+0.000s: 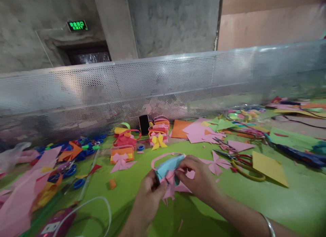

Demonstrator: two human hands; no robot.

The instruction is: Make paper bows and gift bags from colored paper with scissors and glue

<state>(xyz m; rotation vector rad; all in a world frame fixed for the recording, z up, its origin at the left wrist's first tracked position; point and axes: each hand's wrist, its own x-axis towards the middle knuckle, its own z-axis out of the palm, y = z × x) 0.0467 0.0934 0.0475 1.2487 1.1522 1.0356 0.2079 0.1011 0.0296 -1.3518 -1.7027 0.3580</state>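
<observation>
Both my hands hold a small blue paper basket (168, 166) with a pink handle and a pink paper bow (170, 182) on its front. My left hand (150, 194) grips the basket's left side, fingers closed round it. My right hand (197, 177) pinches the bow and the basket's right side. The piece is held just above the green table (292, 203). A pink paper bow (216, 164) lies flat just right of my right hand.
Finished paper baskets (122, 153) (158, 135) and a black phone (144, 124) stand behind. Scissors with red and yellow handles (241, 164) and a yellow sheet (270, 167) lie to the right. Paper scraps and tape rolls (78, 183) are at left, and a white cable (102, 203). A perforated metal wall (163, 84) closes the back.
</observation>
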